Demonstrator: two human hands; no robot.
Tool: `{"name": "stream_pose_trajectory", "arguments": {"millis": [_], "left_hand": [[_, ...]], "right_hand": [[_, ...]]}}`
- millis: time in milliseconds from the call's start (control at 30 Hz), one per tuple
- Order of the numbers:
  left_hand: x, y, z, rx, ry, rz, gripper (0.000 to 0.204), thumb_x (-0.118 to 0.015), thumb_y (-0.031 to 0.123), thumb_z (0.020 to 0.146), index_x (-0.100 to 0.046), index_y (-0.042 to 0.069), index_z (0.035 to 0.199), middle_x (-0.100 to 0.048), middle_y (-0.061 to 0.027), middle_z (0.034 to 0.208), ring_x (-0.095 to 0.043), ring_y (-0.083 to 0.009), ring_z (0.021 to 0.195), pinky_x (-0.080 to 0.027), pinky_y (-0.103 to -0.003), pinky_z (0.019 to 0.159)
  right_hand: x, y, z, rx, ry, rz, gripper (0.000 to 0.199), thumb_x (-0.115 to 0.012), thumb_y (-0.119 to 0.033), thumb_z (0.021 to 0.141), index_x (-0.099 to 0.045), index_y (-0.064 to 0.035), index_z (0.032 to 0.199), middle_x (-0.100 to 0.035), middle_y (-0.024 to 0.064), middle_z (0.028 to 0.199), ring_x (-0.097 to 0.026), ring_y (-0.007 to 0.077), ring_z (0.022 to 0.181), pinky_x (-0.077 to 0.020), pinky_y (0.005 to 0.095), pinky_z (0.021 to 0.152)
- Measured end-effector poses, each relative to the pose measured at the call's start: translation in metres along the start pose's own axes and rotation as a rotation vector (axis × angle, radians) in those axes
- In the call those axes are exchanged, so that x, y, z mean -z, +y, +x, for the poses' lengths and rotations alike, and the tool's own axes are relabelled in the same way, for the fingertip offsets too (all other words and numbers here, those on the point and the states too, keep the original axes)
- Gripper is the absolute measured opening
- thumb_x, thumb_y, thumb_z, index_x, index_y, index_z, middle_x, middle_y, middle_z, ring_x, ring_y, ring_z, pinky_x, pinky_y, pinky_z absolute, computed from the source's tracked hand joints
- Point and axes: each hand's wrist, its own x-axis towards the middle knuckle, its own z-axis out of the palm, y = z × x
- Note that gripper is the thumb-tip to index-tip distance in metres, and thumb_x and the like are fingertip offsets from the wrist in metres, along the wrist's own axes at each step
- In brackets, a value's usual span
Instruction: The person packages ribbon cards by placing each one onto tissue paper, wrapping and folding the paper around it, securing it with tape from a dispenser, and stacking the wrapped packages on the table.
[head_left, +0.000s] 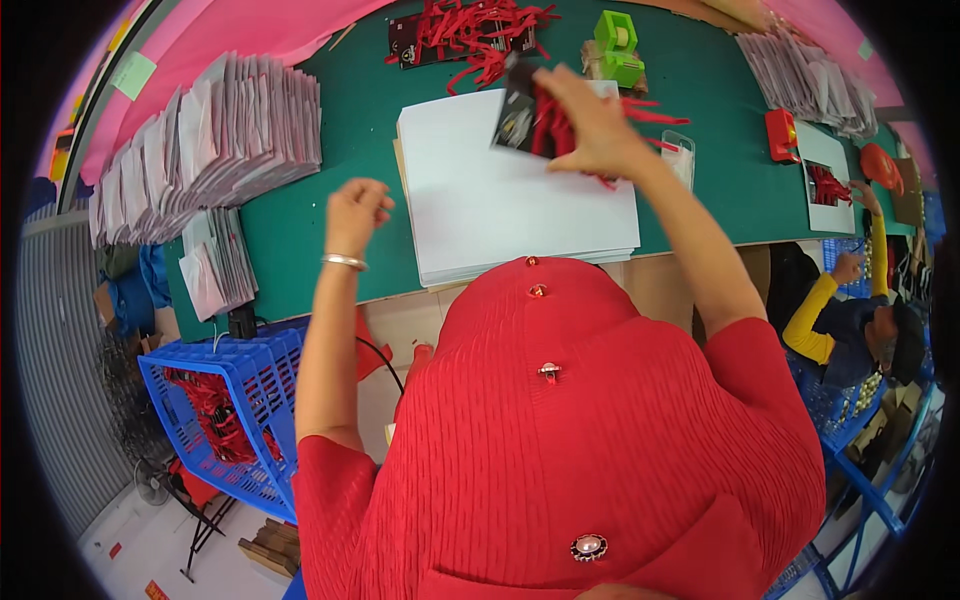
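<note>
My right hand is raised over the white paper stack and grips a black card with red strips hanging from it. My left hand hovers above the green table, left of the stack, fingers curled in with nothing visible in them. A pile of black cards and loose red strips lies at the far edge of the table, beyond the card I hold.
Fanned grey-white packets cover the left of the table, more lie at the far right. A green tape dispenser stands behind the stack. A blue crate sits lower left. A person in yellow sleeves works at right.
</note>
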Motion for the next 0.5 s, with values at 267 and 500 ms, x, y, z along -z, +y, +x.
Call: {"name": "stream_pose_trajectory", "arguments": {"millis": [267,500], "left_hand": [[-0.064,-0.078,0.014,0.069,0.067,-0.021,0.021,-0.061,0.019,0.086,-0.070,0.000,0.085,-0.067,-0.0049,0.070,-0.057,-0.0107,0.055,-0.045,-0.025,0.052],[-0.072,-0.089,0.028,0.039,0.220,0.277,0.026,-0.070,0.027,0.081,-0.071,0.001,0.083,-0.067,-0.0081,0.067,-0.062,-0.0170,0.059,-0.049,-0.033,0.059]], "right_hand": [[-0.106,-0.070,0.027,0.104,-0.482,-0.322,0.114,-0.082,-0.038,0.055,-0.019,-0.0250,0.149,-0.026,0.0245,0.148,-0.030,0.0442,0.133,-0.0202,0.0715,0.101],[-0.116,-0.089,0.043,0.093,-0.581,-0.376,0.114,-0.083,-0.039,0.055,-0.020,-0.0247,0.150,-0.025,0.0266,0.148,-0.026,0.0431,0.135,-0.0169,0.0730,0.101]]}}
